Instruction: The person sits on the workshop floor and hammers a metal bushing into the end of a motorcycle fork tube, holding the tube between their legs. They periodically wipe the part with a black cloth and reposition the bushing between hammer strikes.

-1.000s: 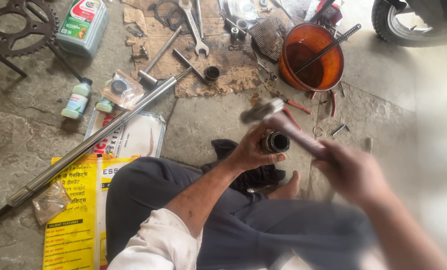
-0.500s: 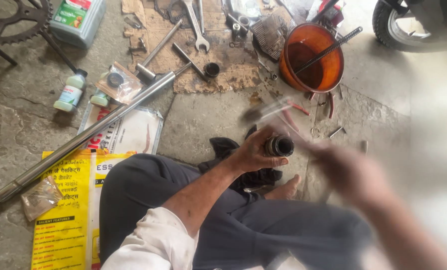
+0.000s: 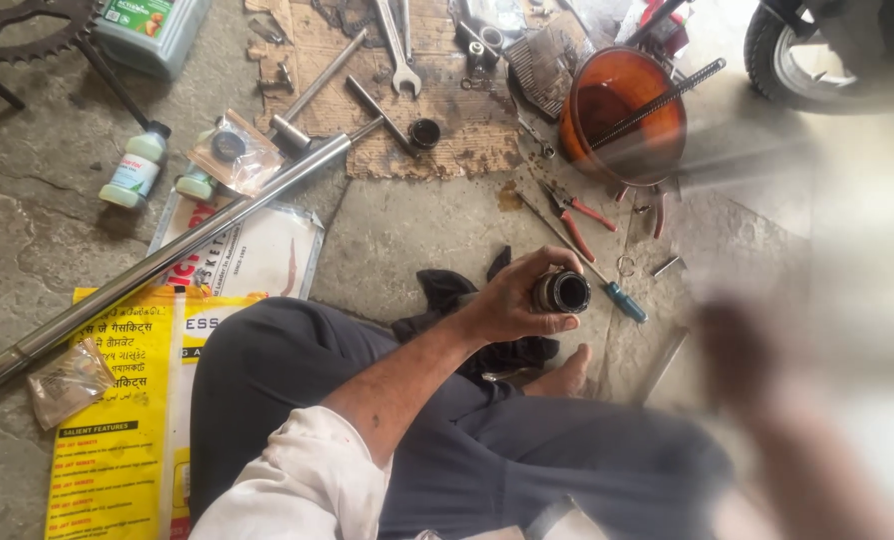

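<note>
My left hand [image 3: 507, 300] is closed around a short dark metal cylinder [image 3: 563, 292], with its open round end turned up toward me, above a black rag [image 3: 445, 292] on the floor. My right hand [image 3: 742, 350] is a motion-blurred shape to the right of the cylinder and apart from it. Whether it holds anything is lost in the blur. I sit cross-legged in dark trousers [image 3: 487, 460] with a bare foot [image 3: 565, 378] just below the cylinder.
A long chrome tube [image 3: 167, 255] lies diagonally at left over printed bags [image 3: 117, 400]. An orange bowl [image 3: 622, 115] holds a threaded rod. A blue-handled screwdriver [image 3: 622, 300], red-handled pliers [image 3: 579, 215], a spanner [image 3: 399, 50], small bottles [image 3: 137, 165] and a tyre [image 3: 802, 50] lie around.
My right hand, which was over the cylinder with a pale rod-like tool, has swung away to the right and down. The left hand still holds the cylinder.
</note>
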